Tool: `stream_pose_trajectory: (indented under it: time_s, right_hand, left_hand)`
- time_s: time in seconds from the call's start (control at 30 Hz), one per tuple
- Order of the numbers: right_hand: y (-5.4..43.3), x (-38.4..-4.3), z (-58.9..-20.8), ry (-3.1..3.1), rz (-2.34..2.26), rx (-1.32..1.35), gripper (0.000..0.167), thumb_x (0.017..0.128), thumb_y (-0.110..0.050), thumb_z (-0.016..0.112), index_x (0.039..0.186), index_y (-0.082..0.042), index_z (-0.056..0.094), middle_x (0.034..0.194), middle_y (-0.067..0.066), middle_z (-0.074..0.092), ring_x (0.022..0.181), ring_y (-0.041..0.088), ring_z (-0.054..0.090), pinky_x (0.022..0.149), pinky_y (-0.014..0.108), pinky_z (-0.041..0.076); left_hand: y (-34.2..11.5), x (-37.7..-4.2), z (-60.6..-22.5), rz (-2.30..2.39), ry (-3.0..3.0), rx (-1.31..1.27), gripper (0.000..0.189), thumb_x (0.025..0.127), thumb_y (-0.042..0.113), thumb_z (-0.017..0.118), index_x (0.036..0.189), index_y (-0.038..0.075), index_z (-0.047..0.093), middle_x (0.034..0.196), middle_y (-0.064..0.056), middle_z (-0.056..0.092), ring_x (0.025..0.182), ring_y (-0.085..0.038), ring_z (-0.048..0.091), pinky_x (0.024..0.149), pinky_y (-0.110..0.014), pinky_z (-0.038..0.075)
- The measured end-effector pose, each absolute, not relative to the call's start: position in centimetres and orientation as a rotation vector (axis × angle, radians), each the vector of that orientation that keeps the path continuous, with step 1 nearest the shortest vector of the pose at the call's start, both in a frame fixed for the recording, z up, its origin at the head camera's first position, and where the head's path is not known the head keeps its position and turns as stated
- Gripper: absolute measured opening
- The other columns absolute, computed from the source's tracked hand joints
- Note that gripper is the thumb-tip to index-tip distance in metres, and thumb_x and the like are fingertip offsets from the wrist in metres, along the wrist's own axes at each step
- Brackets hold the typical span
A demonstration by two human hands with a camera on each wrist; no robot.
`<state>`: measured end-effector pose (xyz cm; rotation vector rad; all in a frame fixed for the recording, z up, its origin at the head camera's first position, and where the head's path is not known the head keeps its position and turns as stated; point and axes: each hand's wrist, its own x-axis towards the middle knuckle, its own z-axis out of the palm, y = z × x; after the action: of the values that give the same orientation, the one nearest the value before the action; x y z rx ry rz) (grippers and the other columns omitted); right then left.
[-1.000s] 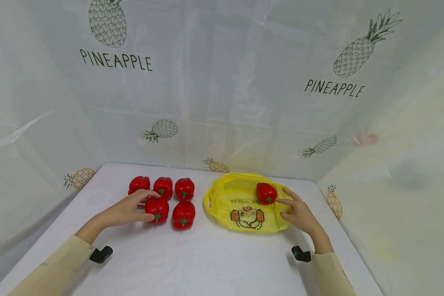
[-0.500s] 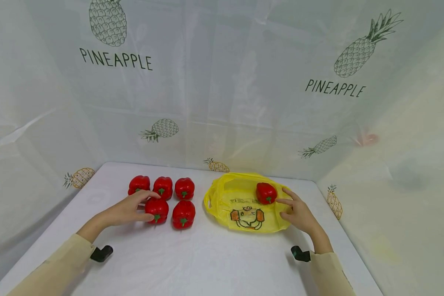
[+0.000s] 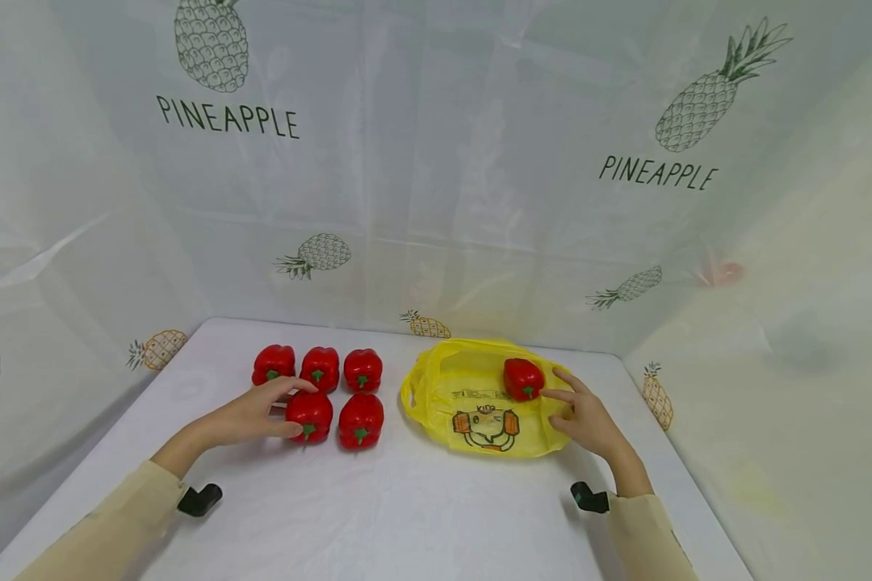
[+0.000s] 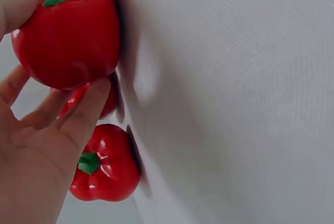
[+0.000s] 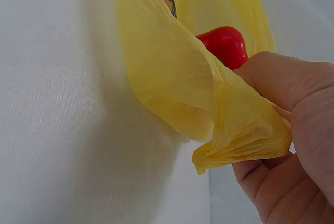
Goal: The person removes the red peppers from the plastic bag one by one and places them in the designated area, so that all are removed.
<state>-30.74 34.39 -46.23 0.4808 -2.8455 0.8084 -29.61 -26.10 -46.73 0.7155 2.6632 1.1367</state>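
Near the table's left side my left hand [image 3: 250,413] holds a red bell pepper [image 3: 308,417] with a green stem. In the left wrist view the thumb lies by the stem of this bell pepper [image 4: 70,36], and the fingers support its other side. My right hand [image 3: 587,415] grips the right edge of a yellow plastic bag [image 3: 436,403]. In the right wrist view the gathered film of the bag [image 5: 245,130] runs between thumb and fingers. Another red bell pepper [image 3: 523,379] lies on the bag, close to the right fingertips.
Three bell peppers stand in a back row, the middle one [image 3: 320,369] behind the held pepper. Another pepper [image 3: 361,421] stands just right of the left hand. The white table [image 3: 407,516] meets a hanging pineapple-print sheet [image 3: 450,161] at the back.
The left hand and its bell pepper have shifted very slightly toward the near edge. The right hand and the bag look unchanged.
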Motion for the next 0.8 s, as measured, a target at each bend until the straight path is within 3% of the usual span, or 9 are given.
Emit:
stream_pose_trajectory:
  time_s: [0.23, 0.47, 0.63, 0.8]
  right_hand:
    - [34.2, -30.8, -46.3, -2.839, 0.809, 0.494, 0.043, 0.09, -0.003, 0.076, 0.133, -0.002, 0.073, 0.168, 0.024, 0.033, 0.143, 0.054, 0.043, 0.094, 0.052, 0.057]
    - [34.4, -30.8, -46.3, -2.845, 0.836, 0.488, 0.044, 0.091, -0.002, 0.075, 0.134, -0.002, 0.072, 0.169, 0.024, 0.031, 0.149, 0.056, 0.034, 0.108, 0.066, 0.049]
    - [34.4, -30.8, -46.2, -2.845, 0.831, 0.492, 0.044, 0.091, -0.001, 0.075, 0.135, -0.003, 0.072, 0.169, 0.024, 0.031, 0.149, 0.056, 0.034, 0.107, 0.065, 0.05]
    - [34.3, -30.8, -46.2, -2.828, 0.83, 0.507, 0.043, 0.091, -0.001, 0.076, 0.134, -0.003, 0.073, 0.169, 0.024, 0.032, 0.149, 0.057, 0.035, 0.106, 0.065, 0.051]
  left_hand:
    - [-26.2, -29.7, -46.8, 1.153, 2.634, 0.732, 0.06, 0.091, 0.029, 0.084, 0.144, 0.017, 0.057, 0.146, -0.012, 0.054, 0.136, -0.039, 0.053, 0.106, -0.045, 0.057]
    - [-26.4, -29.6, -46.2, 1.146, 2.614, 0.731, 0.065, 0.091, 0.029, 0.084, 0.148, 0.016, 0.055, 0.15, -0.013, 0.052, 0.138, -0.04, 0.051, 0.105, -0.035, 0.055]
    - [-26.4, -29.4, -45.2, 1.138, 2.618, 0.764, 0.069, 0.091, 0.028, 0.084, 0.15, 0.014, 0.052, 0.152, -0.015, 0.05, 0.139, -0.044, 0.05, 0.108, -0.054, 0.055]
    - [-25.9, -29.8, -44.3, 1.135, 2.664, 0.813, 0.066, 0.093, 0.027, 0.082, 0.15, 0.012, 0.052, 0.151, -0.016, 0.051, 0.138, -0.046, 0.049, 0.109, -0.061, 0.051]
